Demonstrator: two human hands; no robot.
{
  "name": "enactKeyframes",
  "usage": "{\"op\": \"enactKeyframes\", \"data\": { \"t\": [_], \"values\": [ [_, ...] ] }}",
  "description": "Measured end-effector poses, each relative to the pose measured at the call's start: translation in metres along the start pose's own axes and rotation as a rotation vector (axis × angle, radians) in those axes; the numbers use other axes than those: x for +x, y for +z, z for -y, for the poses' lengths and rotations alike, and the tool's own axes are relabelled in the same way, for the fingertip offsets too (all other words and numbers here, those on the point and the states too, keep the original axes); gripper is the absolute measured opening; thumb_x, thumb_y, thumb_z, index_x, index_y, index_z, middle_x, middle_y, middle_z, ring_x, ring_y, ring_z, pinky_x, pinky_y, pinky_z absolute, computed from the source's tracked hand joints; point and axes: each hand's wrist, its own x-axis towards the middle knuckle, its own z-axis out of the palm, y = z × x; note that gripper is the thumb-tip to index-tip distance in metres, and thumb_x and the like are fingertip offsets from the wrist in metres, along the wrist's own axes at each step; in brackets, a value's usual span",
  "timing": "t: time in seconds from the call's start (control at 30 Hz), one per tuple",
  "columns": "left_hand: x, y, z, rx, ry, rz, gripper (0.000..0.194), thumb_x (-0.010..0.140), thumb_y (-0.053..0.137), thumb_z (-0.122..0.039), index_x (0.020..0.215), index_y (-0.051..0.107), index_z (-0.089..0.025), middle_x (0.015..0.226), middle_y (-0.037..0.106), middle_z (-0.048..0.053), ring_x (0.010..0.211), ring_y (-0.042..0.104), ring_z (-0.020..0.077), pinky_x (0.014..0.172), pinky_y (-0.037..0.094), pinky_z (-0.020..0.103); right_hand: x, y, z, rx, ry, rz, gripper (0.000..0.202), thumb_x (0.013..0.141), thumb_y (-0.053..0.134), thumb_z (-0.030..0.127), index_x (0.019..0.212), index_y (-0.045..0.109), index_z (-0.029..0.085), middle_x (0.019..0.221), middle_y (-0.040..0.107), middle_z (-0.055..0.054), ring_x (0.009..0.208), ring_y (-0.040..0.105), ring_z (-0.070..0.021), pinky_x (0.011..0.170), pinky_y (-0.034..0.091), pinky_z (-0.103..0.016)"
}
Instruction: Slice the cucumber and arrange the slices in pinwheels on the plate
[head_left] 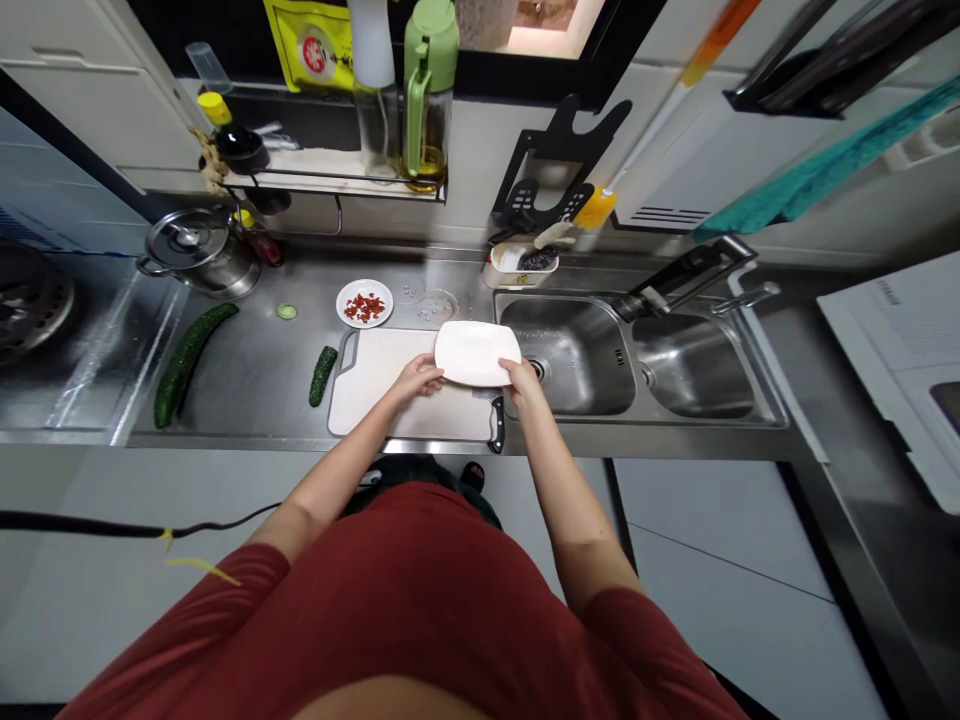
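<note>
A white rectangular plate (474,352) with rounded corners is held level between my two hands, above the right part of the cutting board and the sink's left edge. My left hand (420,380) grips its left edge, fingers curled. At its lower right corner, my right hand (523,378) pinches the rim. Below lies the white cutting board (375,390) with a grey handle. A knife with a black handle (497,424) rests at the board's right end, its blade mostly hidden. A piece of cucumber (322,376) lies left of the board, and behind it stands a round plate (343,302) of chopped red bits.
A double sink (570,360) with a faucet (686,275) is on the right. Farther left are a long cucumber (187,365), a cucumber end (286,312) and a lidded pot (199,250). A wall shelf (330,180) holds bottles. A utensil holder (523,270) stands behind the sink.
</note>
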Motion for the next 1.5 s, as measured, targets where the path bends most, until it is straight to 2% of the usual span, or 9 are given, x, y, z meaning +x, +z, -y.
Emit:
{"op": "enactKeyframes", "data": {
  "t": [0.1, 0.23, 0.43, 0.53, 0.63, 0.73, 0.83, 1.03, 1.5],
  "values": [
    [0.011, -0.009, -0.005, -0.044, 0.029, -0.077, 0.052, 0.070, 0.074, -0.020, 0.117, 0.050, -0.016, 0.074, 0.067, 0.001, 0.058, 0.063, 0.0093, 0.051, 0.045, 0.017, 0.010, 0.022, 0.003, -0.049, -0.027, 0.002, 0.033, 0.071, 0.061, 0.009, 0.103, 0.055, 0.017, 0.085, 0.069, -0.001, 0.066, 0.062, -0.0130, 0.057, 0.054, -0.024],
    [0.023, -0.024, -0.011, -0.075, 0.071, -0.154, 0.047, 0.071, 0.068, -0.013, 0.114, 0.051, -0.015, 0.069, 0.063, -0.002, 0.058, 0.063, 0.0086, 0.055, 0.048, 0.018, 0.017, 0.037, 0.010, -0.178, -0.114, 0.168, 0.033, 0.073, 0.064, 0.013, 0.104, 0.054, 0.019, 0.091, 0.069, -0.002, 0.067, 0.062, -0.0130, 0.055, 0.053, -0.023],
    [0.044, -0.045, -0.023, -0.068, 0.107, -0.202, 0.050, 0.072, 0.064, -0.010, 0.120, 0.049, -0.014, 0.069, 0.063, -0.002, 0.059, 0.062, 0.0084, 0.060, 0.052, 0.021, 0.034, 0.052, 0.023, -0.416, -0.156, 0.322, 0.027, 0.072, 0.068, 0.012, 0.094, 0.053, 0.017, 0.054, 0.056, 0.005, 0.038, 0.044, -0.0074, 0.035, 0.032, -0.016],
    [0.055, -0.051, -0.029, -0.060, 0.107, -0.216, 0.051, 0.073, 0.061, -0.008, 0.121, 0.048, -0.012, 0.067, 0.062, -0.002, 0.057, 0.061, 0.0079, 0.061, 0.053, 0.022, 0.048, 0.062, 0.024, -0.452, -0.184, 0.314, 0.027, 0.073, 0.069, 0.013, 0.094, 0.053, 0.017, 0.051, 0.053, 0.007, 0.037, 0.040, -0.0067, 0.037, 0.034, -0.017],
    [0.064, -0.054, -0.032, -0.038, 0.115, -0.234, 0.048, 0.072, 0.060, -0.005, 0.119, 0.050, -0.010, 0.063, 0.060, -0.004, 0.055, 0.060, 0.0069, 0.062, 0.053, 0.021, 0.064, 0.072, 0.020, -0.552, -0.250, 0.268, 0.027, 0.077, 0.067, 0.016, 0.102, 0.055, 0.014, 0.066, 0.063, 0.001, 0.048, 0.052, -0.0100, 0.051, 0.047, -0.023],
    [0.072, -0.056, -0.033, 0.001, 0.139, -0.261, 0.050, 0.069, 0.060, -0.002, 0.118, 0.051, -0.009, 0.058, 0.055, -0.006, 0.054, 0.059, 0.0069, 0.062, 0.052, 0.020, 0.079, 0.080, 0.013, -0.731, -0.382, 0.196, 0.033, 0.079, 0.067, 0.021, 0.109, 0.056, 0.012, 0.099, 0.068, -0.010, 0.083, 0.064, -0.0177, 0.081, 0.051, -0.032],
    [0.079, -0.058, -0.033, 0.060, 0.158, -0.295, 0.054, 0.068, 0.058, 0.000, 0.121, 0.050, -0.007, 0.054, 0.052, -0.008, 0.050, 0.057, 0.0070, 0.059, 0.050, 0.020, 0.091, 0.087, 0.007, -0.920, -0.411, 0.159, 0.042, 0.082, 0.065, 0.027, 0.118, 0.054, 0.009, 0.120, 0.062, -0.017, 0.109, 0.060, -0.0245, 0.097, 0.044, -0.037],
    [0.091, -0.062, -0.034, 0.110, 0.137, -0.338, 0.056, 0.069, 0.058, 0.001, 0.123, 0.050, -0.007, 0.054, 0.053, -0.007, 0.050, 0.057, 0.0077, 0.057, 0.049, 0.019, 0.099, 0.097, 0.005, -1.045, -0.382, 0.127, 0.051, 0.087, 0.060, 0.032, 0.130, 0.048, 0.007, 0.127, 0.058, -0.021, 0.117, 0.056, -0.0287, 0.100, 0.041, -0.039],
    [0.100, -0.064, -0.031, 0.096, 0.156, -0.327, 0.051, 0.075, 0.059, -0.002, 0.126, 0.051, -0.008, 0.059, 0.057, -0.004, 0.055, 0.058, 0.0077, 0.063, 0.052, 0.022, 0.101, 0.097, 0.002, -1.014, -0.410, 0.048, 0.050, 0.086, 0.060, 0.036, 0.129, 0.053, 0.011, 0.124, 0.062, -0.017, 0.114, 0.058, -0.0263, 0.097, 0.043, -0.034]
  ]
}}
